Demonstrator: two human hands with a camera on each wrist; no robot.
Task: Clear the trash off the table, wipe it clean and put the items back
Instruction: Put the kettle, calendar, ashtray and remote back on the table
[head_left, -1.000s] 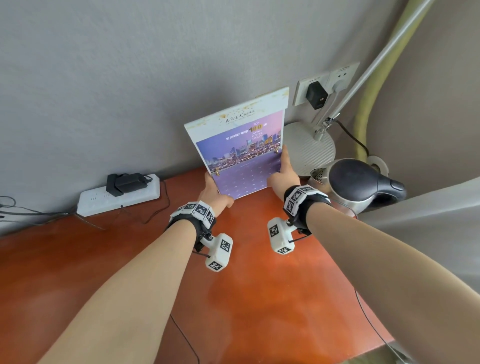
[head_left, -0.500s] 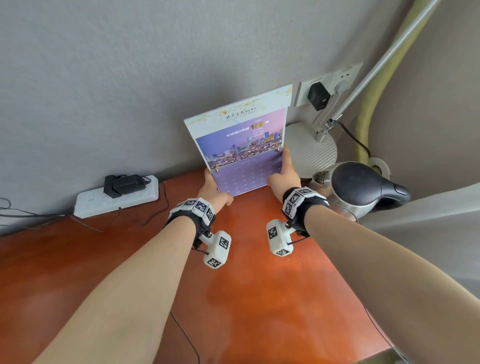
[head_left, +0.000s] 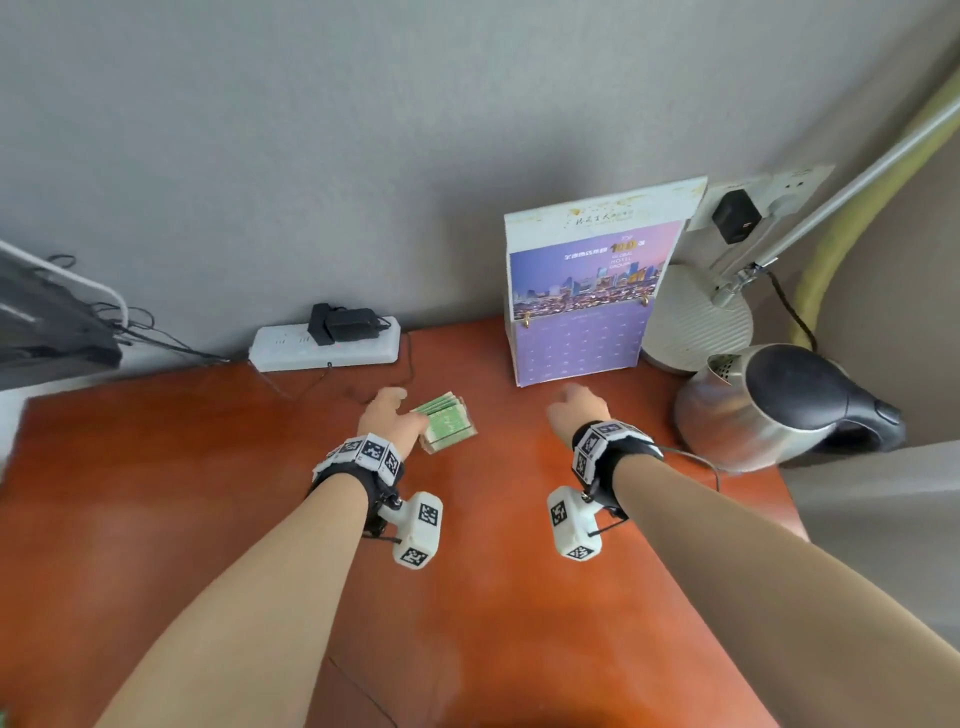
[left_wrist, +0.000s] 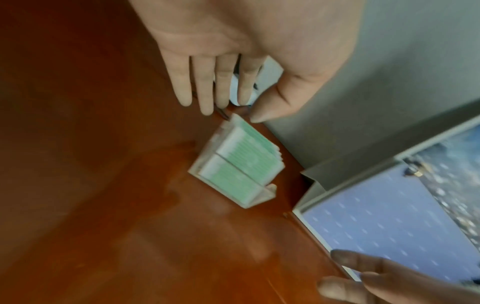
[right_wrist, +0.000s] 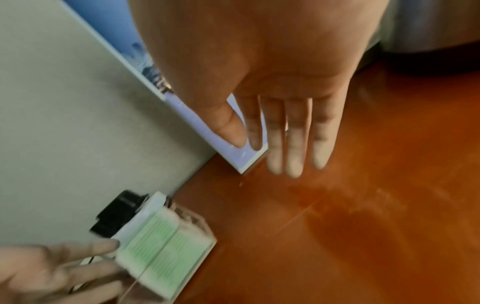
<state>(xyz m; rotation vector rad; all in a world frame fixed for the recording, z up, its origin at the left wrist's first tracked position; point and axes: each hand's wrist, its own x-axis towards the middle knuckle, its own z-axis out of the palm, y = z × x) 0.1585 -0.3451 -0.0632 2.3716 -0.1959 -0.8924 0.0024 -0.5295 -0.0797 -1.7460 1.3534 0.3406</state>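
Note:
A purple desk calendar (head_left: 587, 291) stands upright at the back of the red-brown table (head_left: 467, 597), against the grey wall. It also shows in both wrist views, calendar (left_wrist: 389, 226) and calendar (right_wrist: 241, 160). My right hand (head_left: 574, 405) hovers just in front of its base with straight fingers (right_wrist: 294, 144) and holds nothing. A clear holder with green cards (head_left: 448, 423) stands left of the calendar. My left hand (head_left: 389, 415) is at its left side with straight fingers (left_wrist: 205, 92); fingertips of the left hand (right_wrist: 64, 267) reach the holder (right_wrist: 166, 253).
A white power strip (head_left: 324, 345) with a black adapter lies along the wall at the back left. A steel kettle (head_left: 779, 405) stands at the right edge, a white lamp base (head_left: 696, 322) behind it. A dark device (head_left: 47, 322) sits far left.
Both hands have let go of the calendar, which now stands by itself against the wall. They drew back toward me, and the left hand moved to the green card holder.

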